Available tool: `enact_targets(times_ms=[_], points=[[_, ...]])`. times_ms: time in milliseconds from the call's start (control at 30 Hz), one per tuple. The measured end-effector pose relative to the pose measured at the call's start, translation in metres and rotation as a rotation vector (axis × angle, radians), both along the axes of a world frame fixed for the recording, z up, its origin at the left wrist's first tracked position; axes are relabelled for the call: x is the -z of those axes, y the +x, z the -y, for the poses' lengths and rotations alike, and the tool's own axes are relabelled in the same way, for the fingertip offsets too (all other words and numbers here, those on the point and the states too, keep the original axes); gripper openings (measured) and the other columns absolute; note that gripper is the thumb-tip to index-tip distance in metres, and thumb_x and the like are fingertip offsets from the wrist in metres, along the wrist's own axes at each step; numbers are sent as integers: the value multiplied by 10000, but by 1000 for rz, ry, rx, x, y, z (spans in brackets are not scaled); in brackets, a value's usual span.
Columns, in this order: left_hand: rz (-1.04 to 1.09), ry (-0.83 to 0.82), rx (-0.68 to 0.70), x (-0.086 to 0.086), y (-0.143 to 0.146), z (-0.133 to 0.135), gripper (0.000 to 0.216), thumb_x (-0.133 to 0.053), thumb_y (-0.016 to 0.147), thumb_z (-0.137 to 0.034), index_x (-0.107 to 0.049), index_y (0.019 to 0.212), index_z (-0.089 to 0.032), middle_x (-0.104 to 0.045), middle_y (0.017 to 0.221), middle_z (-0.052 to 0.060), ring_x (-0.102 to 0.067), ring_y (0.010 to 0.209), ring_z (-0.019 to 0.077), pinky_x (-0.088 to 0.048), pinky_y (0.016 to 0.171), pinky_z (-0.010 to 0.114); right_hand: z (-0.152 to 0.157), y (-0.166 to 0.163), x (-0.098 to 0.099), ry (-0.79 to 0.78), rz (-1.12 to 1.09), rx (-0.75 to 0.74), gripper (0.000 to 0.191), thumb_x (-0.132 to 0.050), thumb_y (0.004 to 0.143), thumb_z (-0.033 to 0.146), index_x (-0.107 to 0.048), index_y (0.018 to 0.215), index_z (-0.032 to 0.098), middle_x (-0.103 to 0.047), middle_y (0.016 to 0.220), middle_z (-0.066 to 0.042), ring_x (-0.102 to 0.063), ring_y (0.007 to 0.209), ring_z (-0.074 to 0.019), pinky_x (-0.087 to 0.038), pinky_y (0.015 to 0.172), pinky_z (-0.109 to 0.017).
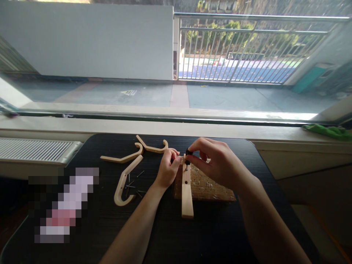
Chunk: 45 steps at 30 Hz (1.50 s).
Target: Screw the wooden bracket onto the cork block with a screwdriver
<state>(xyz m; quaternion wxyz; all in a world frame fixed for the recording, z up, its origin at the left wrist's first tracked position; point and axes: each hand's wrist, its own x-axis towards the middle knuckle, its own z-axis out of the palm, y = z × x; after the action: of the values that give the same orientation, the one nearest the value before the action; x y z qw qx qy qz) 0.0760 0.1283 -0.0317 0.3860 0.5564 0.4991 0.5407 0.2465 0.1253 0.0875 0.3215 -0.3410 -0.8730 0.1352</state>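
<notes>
My left hand (167, 169) is closed around the far end of a pale wooden hook piece (186, 194) that lies on a perforated wooden board (209, 189). My right hand (217, 161) pinches a small black-handled tool (188, 153) with its tip pointed down onto that wooden piece. Both hands meet over the board's far left corner, on a black table (192, 238).
Three more curved wooden hooks (125, 179) lie to the left, with several small dark screws (133, 187) scattered beside them. A blurred-out object (64, 205) rests at the table's left. A radiator grille (33, 149) and window sill run behind; a green cloth (327, 131) sits far right.
</notes>
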Motion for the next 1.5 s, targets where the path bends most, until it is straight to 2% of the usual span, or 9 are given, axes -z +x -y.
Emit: enact_targets(times_ms=[267, 433, 633, 767, 900, 1000, 1167, 1367, 1500], points=[[-144, 81, -24, -6, -2, 0, 236, -527, 840, -250, -514, 613, -184, -570, 950, 62, -557, 972, 210, -439, 959, 339, 0, 1, -2, 0, -1, 3, 81, -637, 896, 213, -563, 878, 186, -565, 733, 28, -449, 577, -82, -349, 569, -215], [-15, 21, -26, -7, 1, 2, 234, -440, 883, -221, -489, 656, -192, -641, 1090, 82, -593, 1018, 199, -454, 961, 332, 0, 1, -2, -5, 0, 9, 79, -639, 889, 202, -564, 875, 181, -558, 726, 34, -440, 578, -78, -347, 566, -212], [74, -28, -57, -5, 3, 2, 224, -419, 920, -259, -513, 730, -187, -672, 1144, 106, -623, 1046, 204, -479, 947, 350, 1, 1, -3, 0, -4, 6, 80, -647, 883, 184, -569, 879, 168, -546, 722, 41, -440, 584, -70, -339, 558, -201], [138, -34, -32, -3, 4, 2, 151, -471, 917, -305, -537, 968, -179, -699, 1150, 116, -659, 1048, 217, -504, 938, 382, 0, 1, -2, 15, -15, 6, 91, -653, 877, 181, -562, 878, 172, -547, 728, 44, -431, 581, -67, -340, 564, -198], [50, -19, -44, 0, 4, 2, 466, -390, 982, -348, -406, 1400, -141, -745, 1093, 120, -681, 1085, 221, -496, 985, 381, 0, 1, -1, 15, -15, 4, 101, -653, 881, 191, -553, 870, 179, -541, 722, 47, -427, 580, -69, -341, 568, -199], [-10, -4, -98, 3, 4, 2, 575, -356, 999, -328, -259, 1526, -118, -775, 1000, 96, -708, 1049, 217, -477, 1022, 368, 1, 2, -1, 11, -7, 4, 100, -649, 891, 209, -555, 877, 181, -542, 724, 47, -428, 580, -68, -338, 567, -200], [-57, 0, -44, 4, 1, 3, 606, -350, 965, -242, -230, 1541, -99, -783, 1008, 80, -723, 1012, 200, -507, 980, 337, 0, 2, -2, 7, 8, 18, 92, -647, 887, 208, -560, 879, 178, -545, 725, 42, -431, 580, -72, -338, 570, -209], [-43, -21, -54, 0, 2, 4, 633, -362, 914, -191, -254, 1514, -20, -776, 1032, 114, -714, 1025, 212, -518, 957, 335, 2, 2, -5, -21, 15, 17, 54, -619, 848, 180, -576, 879, 178, -551, 722, 33, -480, 598, -88, -355, 575, -225], [6, -68, -31, -2, 1, 5, 552, -391, 874, -176, -439, 1414, -74, -774, 1045, 99, -721, 985, 217, -544, 901, 335, 3, 2, -6, -26, 16, 15, 73, -565, 834, 127, -579, 886, 176, -594, 749, 13, -510, 625, -101, -378, 598, -237]])
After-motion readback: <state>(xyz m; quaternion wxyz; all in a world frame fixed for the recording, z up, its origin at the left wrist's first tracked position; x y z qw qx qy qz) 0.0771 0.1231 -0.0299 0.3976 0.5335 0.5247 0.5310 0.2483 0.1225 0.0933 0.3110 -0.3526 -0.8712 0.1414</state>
